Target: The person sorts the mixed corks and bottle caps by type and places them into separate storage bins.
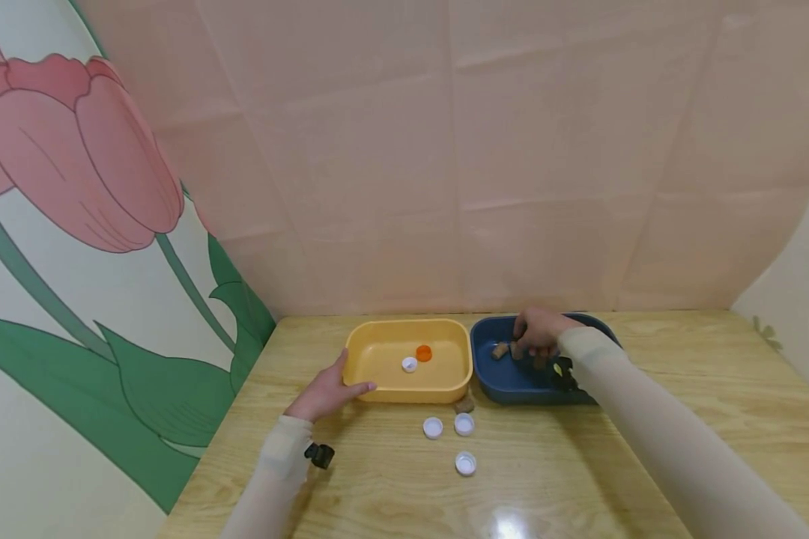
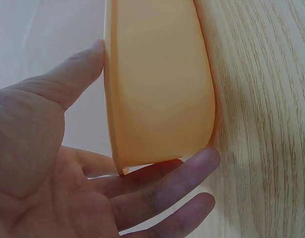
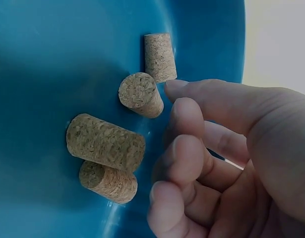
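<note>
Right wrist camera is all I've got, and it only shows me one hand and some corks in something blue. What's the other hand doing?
Observer: The left hand holds the left end of a yellow tub.
Operator: Ooh, I can't see that tub at all! Is there anything inside it?
Observer: Yes, two caps lie in it: an orange cap and a white cap.
</note>
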`<state>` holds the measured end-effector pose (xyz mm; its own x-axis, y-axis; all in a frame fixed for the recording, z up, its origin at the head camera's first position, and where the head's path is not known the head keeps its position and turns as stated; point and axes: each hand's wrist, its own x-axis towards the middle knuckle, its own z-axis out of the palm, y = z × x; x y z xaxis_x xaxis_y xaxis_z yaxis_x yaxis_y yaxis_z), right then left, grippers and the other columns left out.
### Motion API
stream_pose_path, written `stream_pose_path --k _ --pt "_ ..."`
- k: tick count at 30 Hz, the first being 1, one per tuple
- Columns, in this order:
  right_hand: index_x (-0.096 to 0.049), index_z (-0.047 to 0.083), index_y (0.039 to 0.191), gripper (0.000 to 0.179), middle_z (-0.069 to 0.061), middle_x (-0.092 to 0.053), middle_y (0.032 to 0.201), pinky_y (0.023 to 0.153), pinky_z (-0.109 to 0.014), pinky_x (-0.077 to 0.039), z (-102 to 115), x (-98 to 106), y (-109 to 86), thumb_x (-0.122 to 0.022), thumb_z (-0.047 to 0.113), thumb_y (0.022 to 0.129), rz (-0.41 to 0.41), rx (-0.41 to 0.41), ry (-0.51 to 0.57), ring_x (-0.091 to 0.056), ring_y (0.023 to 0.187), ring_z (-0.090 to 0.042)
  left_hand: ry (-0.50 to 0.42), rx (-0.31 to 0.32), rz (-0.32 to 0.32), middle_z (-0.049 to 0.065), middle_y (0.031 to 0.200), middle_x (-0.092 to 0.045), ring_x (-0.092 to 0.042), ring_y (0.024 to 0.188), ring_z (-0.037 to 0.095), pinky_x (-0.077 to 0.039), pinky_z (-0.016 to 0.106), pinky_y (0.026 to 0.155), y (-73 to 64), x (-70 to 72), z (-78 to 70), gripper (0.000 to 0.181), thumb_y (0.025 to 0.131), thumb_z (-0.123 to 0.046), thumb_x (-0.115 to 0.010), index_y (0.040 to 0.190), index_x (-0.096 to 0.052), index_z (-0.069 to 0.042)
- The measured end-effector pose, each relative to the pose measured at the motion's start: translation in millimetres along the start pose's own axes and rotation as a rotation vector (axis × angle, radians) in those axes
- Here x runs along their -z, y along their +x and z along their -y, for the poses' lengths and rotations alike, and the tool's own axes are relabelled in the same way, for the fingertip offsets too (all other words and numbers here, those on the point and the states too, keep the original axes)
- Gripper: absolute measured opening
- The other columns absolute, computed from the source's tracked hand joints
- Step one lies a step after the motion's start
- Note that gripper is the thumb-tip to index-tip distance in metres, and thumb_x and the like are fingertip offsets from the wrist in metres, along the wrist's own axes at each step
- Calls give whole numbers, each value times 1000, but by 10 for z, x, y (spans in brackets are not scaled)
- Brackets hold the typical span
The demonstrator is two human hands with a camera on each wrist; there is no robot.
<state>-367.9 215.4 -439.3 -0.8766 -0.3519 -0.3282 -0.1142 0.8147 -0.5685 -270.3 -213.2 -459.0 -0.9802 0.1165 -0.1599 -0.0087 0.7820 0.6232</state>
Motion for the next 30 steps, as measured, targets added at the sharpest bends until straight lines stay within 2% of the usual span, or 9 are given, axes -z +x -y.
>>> stream_pose_path --k 6,10,15,19,23,26,30 --pt "-59 -6 121 33 -8 -64 66 46 -29 -45 17 14 -27 -66 10 93 4 -1 19 -54 50 -16 -8 -10 2 23 157 -36 -44 138 37 -36 54 111 4 9 11 107 88 -58 -69 160 -12 -4" --pt "-59 -7 125 37 -9 -65 67 48 -31 -48 52 18 -71 -65 11 94 -5 26 -12 -56 52 -16 -8 -22 1 25 156 -37 -45 137 38 -37 55 110 -4 13 13 106 89 -56 -70 160 -12 -3" --pt "-60 -7 127 39 -8 -65 65 51 -32 -51 116 11 -162 -66 9 93 -38 94 -58 -57 51 -15 -8 -31 8 25 155 -38 -46 136 38 -37 55 110 -14 18 4 104 89 -53 -70 160 -12 -3" --pt "-61 -6 128 41 -7 -71 73 53 -32 -52 185 -15 -268 -69 13 93 -97 171 -44 -61 54 -18 -8 -34 5 25 155 -38 -46 136 38 -37 55 110 -2 22 -8 104 89 -52 -71 160 -12 -3" --pt "-61 -3 129 41 -9 -70 82 55 -36 -54 266 -75 -398 -70 16 94 -124 209 12 -62 58 -23 -17 -34 -3 24 156 -37 -46 136 37 -37 55 110 17 26 -8 104 90 -53 -70 160 -12 -4" --pt "-64 4 126 35 -8 -66 80 53 -34 -51 316 -156 -495 -70 17 94 -137 230 7 -58 56 -19 -18 -46 -5 25 154 -39 -48 135 37 -39 55 109 16 23 6 104 90 -52 -70 160 -13 -3" --pt "-68 11 119 28 -1 -60 71 54 -28 -45 364 -302 -635 -73 20 93 -169 301 -40 -53 56 -13 -25 -55 -1 27 152 -41 -50 132 38 -40 54 107 -1 12 23 106 88 -54 -71 160 -13 -1"
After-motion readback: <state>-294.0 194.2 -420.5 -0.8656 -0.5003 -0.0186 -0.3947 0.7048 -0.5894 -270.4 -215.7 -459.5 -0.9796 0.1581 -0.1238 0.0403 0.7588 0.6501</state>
